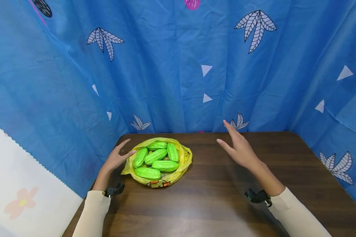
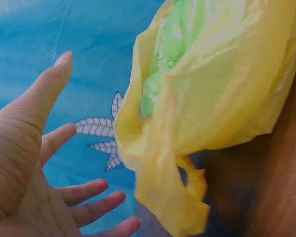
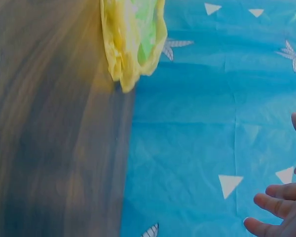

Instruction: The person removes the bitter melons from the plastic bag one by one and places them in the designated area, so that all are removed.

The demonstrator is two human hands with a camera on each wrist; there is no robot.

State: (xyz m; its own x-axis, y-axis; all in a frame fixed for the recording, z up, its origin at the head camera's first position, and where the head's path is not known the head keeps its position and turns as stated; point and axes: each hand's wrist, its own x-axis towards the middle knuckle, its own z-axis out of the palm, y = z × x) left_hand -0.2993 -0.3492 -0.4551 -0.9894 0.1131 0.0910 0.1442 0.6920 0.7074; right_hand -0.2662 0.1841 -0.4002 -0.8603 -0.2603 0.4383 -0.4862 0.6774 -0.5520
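Note:
A yellow plastic bag lies spread open on the table, left of centre, with several bright green, ridged oblong vegetables inside; their exact kind is unclear. My left hand hovers at the bag's left side, thumb and fingers spread, holding nothing. In the left wrist view that hand is apart from the bag's crumpled handle. Off to the right of the bag, my right hand is raised above the table, fingers extended and nothing in it. The right wrist view catches only part of this hand.
The dark wooden table has its back edge against a blue patterned curtain, which also hangs along both sides. A white cloth with a flower print hangs at the lower left. Each wrist wears a black band.

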